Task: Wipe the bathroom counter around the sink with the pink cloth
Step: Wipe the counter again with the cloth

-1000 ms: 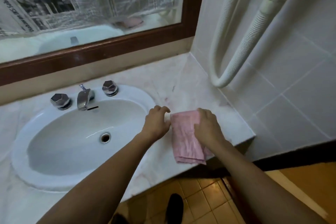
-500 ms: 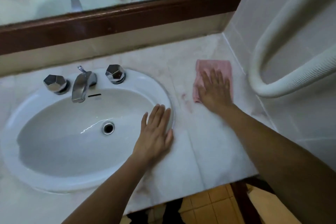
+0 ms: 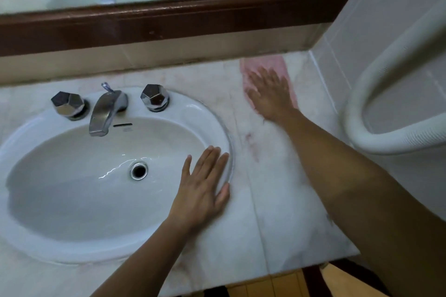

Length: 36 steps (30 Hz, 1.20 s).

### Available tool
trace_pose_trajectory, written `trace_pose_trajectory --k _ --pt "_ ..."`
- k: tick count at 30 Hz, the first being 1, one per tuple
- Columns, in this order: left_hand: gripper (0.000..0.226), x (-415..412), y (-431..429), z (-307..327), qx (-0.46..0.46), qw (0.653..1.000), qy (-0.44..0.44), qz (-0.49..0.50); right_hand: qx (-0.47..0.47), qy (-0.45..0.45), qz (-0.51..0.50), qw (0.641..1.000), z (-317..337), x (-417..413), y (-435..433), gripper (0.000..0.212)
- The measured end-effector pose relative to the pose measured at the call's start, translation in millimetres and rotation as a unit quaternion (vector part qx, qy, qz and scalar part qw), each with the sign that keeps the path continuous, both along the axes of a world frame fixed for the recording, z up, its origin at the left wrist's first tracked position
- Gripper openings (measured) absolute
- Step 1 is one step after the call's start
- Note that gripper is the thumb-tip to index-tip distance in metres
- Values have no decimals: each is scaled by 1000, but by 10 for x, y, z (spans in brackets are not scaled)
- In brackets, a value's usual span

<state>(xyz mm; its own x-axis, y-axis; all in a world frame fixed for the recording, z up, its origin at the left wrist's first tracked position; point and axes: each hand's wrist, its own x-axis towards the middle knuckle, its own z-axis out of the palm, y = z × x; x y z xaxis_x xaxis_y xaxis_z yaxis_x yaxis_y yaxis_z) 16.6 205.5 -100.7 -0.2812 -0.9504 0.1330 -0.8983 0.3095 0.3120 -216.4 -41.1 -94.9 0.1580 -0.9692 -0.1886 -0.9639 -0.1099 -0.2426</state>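
The pink cloth (image 3: 261, 64) lies flat on the pale marble counter (image 3: 280, 176) at the back right, close to the wall under the mirror. My right hand (image 3: 271, 94) presses on it with fingers spread; the image is blurred there. My left hand (image 3: 205, 185) rests flat, fingers extended, on the right rim of the white oval sink (image 3: 72, 200) and holds nothing. A pinkish stain (image 3: 251, 144) marks the counter between my two hands.
A chrome faucet (image 3: 106, 111) stands between two faceted chrome knobs (image 3: 68, 103) (image 3: 154, 97) behind the basin. A brown-framed mirror (image 3: 169, 24) runs along the back. A thick white ribbed hose (image 3: 376, 137) loops against the tiled right wall. The counter's front edge drops to a tiled floor.
My right hand slid the cloth from the front edge to the back of the counter near the mirror wall. My left hand let go of the cloth and settled flat on the sink rim.
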Motion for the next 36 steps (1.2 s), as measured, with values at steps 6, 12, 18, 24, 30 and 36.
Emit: trace_pose_trajectory --k 6,12,18,24,30,36 --pt "65 -2 4 18 7 1000 3 -1 -6 21 -160 987 -78 -822 633 66" --pt "67 -2 10 69 37 999 0 0 -29 48 -139 989 -32 -1198 2336 67" --pt "68 -32 43 119 64 998 1 -4 34 60 -223 972 -26 -853 3762 74" --pt "65 -44 115 177 79 997 -11 -13 89 2 1 996 156 157 4048 69" --pt "53 168 717 208 42 999 -13 -1 50 6 -48 998 134 -203 3182 68" --pt "56 446 1526 206 56 997 -49 18 32 -1 -37 999 -7 339 2553 64"
